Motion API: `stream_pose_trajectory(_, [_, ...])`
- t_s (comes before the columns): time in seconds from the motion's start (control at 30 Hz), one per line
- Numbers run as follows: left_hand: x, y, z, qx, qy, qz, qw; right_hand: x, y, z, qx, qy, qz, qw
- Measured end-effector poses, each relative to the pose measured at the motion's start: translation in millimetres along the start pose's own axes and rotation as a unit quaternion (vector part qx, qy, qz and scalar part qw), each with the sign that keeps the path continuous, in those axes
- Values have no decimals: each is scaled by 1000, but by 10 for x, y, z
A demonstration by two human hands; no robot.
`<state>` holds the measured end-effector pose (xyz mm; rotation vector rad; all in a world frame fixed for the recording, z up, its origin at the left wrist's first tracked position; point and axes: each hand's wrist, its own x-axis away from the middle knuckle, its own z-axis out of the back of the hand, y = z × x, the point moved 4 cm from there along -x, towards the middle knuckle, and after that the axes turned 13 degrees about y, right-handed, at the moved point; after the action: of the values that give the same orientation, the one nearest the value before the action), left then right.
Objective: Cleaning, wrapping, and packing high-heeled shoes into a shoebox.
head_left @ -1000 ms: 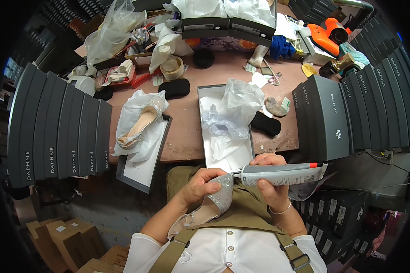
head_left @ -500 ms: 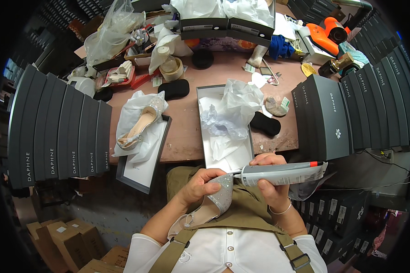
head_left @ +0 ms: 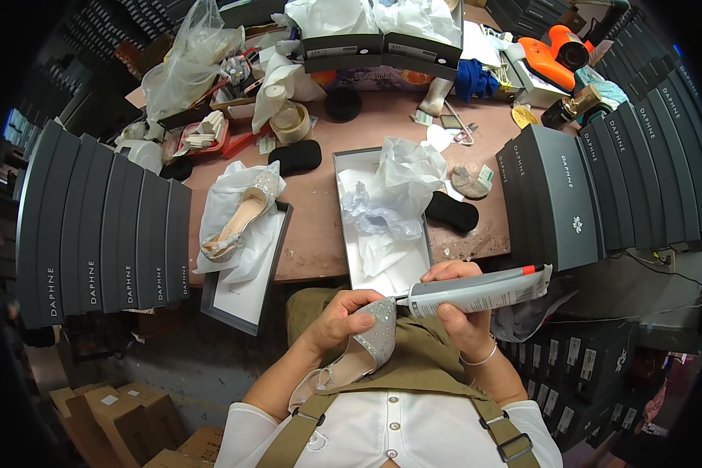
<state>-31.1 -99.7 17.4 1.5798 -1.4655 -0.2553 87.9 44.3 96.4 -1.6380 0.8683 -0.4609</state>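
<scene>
Shoe (head_left: 378, 334) pinched in left grip (head_left: 337, 321); grey tube (head_left: 495, 292) clasped in right grip (head_left: 464, 326).

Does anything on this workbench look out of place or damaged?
The leftmost open grey box sits askew, its near end jutting past the front edge of the pink tabletop. The tabletop looks scuffed at front right. No spill shows by the tube in the right hand or the glittery shoe in the left hand.

Since earlier pictures, grey-white tube (head_left: 483, 291), right of held silver shoe (head_left: 377, 337), has tilted: tail end swung slightly toward counter (head_left: 312, 253). Right hand (head_left: 466, 327) turned slightly with it. View rolled slightly: box stack (head_left: 105, 226) left of shoe lower in frame, orange tool (head_left: 542, 66) beyond shoe, to right, higher.
</scene>
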Motion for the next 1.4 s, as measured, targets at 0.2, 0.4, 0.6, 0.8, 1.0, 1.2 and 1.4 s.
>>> stream_pose_trajectory(0.2, [3, -34, 36, 2, -10, -18, 1000, -79, 255, 78, -223, 148, -182, 946])
stream_pose_trajectory(0.4, [-8, -38, 51, 39, -23, -31, 998, -239, 590, 256, -435, 197, -288, 830])
stream_pose_trajectory(0.6, [-147, -1, 74, 141, 127, -55, 980, -362, 544, 166, -400, 175, -328, 838])
stream_pose_trajectory(0.8, [-174, 10, -86, 90, 107, -60, 988, -348, 775, -59, -368, 141, -329, 858])
stream_pose_trajectory(1.0, [-210, 184, -213, -4, 189, -198, 962, -413, 844, -64, -392, 86, -348, 847])
stream_pose_trajectory(1.2, [-267, 114, -98, 21, 84, -50, 995, -1137, 645, 322, -489, 136, -202, 837])
stream_pose_trajectory(1.4, [-444, 106, 91, 21, 113, -33, 993, -2289, 1329, 840, -550, 333, -138, 753])
